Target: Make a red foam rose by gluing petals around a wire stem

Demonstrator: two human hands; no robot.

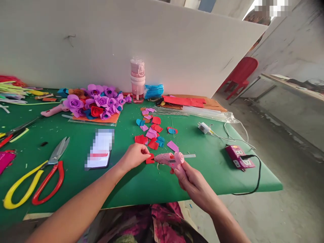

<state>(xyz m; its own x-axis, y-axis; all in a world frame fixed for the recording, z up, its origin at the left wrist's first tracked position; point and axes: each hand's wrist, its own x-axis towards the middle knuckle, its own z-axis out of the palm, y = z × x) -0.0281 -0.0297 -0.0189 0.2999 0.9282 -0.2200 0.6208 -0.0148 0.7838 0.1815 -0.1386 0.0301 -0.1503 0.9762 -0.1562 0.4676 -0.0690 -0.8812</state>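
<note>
My left hand (133, 156) pinches a small red foam petal (150, 159) just above the green table (76, 141). My right hand (191, 180) grips a pink glue gun (170, 159), its nozzle pointing left and touching the petal. Just beyond lies a scatter of red, purple and blue foam petals (152, 130). Both hands are closed on what they hold.
Large scissors (37, 175) with yellow and red handles lie front left, a phone (100, 150) beside them. Foam roses (96, 104), a second pink glue gun (54, 110), a pink bottle (137, 81) and red sheets (184, 100) stand at the back. A charger (204, 127) and power bank (239, 158) lie right.
</note>
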